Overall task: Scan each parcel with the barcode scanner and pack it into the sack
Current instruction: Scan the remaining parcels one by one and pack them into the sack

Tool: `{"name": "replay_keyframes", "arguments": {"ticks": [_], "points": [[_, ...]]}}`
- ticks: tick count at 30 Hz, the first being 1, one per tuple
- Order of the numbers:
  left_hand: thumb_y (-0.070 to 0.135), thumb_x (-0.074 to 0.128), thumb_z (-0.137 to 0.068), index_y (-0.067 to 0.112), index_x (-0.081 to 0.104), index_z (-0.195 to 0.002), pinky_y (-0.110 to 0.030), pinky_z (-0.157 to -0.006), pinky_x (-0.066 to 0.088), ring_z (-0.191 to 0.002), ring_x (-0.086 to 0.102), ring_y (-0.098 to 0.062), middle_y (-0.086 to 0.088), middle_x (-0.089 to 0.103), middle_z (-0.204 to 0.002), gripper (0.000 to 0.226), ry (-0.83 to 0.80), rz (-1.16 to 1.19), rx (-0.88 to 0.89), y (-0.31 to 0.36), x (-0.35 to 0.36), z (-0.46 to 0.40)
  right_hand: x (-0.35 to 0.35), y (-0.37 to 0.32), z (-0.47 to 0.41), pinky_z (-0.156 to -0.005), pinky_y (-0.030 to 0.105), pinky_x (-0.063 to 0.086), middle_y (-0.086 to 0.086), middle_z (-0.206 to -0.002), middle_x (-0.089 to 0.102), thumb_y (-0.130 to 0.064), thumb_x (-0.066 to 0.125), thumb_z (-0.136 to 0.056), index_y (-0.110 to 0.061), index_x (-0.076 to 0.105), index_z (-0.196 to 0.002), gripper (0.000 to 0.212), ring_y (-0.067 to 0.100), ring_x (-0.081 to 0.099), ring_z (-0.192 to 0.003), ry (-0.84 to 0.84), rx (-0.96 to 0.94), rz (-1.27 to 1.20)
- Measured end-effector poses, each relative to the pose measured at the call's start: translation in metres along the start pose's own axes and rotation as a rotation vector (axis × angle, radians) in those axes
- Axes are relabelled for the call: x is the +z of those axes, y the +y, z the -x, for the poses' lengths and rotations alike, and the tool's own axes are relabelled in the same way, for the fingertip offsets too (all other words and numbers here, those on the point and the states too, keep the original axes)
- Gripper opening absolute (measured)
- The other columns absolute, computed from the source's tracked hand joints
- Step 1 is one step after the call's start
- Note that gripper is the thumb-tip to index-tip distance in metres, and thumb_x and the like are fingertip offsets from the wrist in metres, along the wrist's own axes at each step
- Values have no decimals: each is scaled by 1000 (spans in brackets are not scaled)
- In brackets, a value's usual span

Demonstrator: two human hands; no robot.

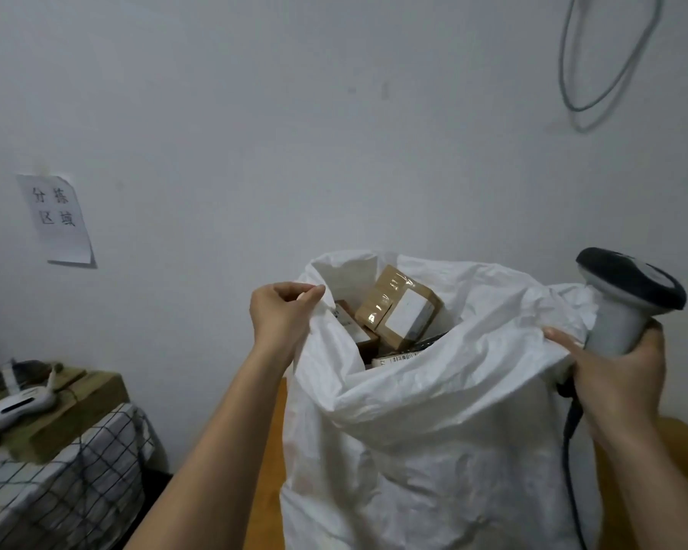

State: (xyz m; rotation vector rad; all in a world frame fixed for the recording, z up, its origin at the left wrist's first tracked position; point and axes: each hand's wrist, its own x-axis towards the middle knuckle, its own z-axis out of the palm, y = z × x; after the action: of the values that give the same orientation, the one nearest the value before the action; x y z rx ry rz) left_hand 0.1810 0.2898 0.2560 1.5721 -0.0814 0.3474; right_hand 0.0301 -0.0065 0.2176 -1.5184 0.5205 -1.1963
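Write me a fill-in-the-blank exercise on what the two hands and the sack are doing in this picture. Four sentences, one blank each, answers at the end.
1. The left hand pinches the rim of the white ____.
2. The right hand grips the barcode scanner by its ____.
3. The brown parcel with the white label lies ____ the sack.
4. The paper sign hangs on the ____.

Missing words: sack; handle; inside; wall
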Motion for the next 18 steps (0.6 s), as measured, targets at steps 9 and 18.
{"name": "replay_keyframes", "arguments": {"ticks": [9,18], "points": [[9,77,-81,20,52,-123,-31,-57,54,-73,60,-13,-5,58,-99,50,-133,-193,151,-10,34,-11,-10,5,-16,-88,48,53,-8,-121,52,-28,89,-65,-29,45,-131,80,20,56,-107,-7,-49,16],[64,78,-66,11,54,-112,-35,-92,38,-121,39,-29,-12,32,-125,74,-147,-600,-172,-23,55,-23,-11,11,-41,-85,52,56,-1,-115,61,-32,92,-57,-26,51,-124,79,17,62,-96,-69,-1,-18]]}}
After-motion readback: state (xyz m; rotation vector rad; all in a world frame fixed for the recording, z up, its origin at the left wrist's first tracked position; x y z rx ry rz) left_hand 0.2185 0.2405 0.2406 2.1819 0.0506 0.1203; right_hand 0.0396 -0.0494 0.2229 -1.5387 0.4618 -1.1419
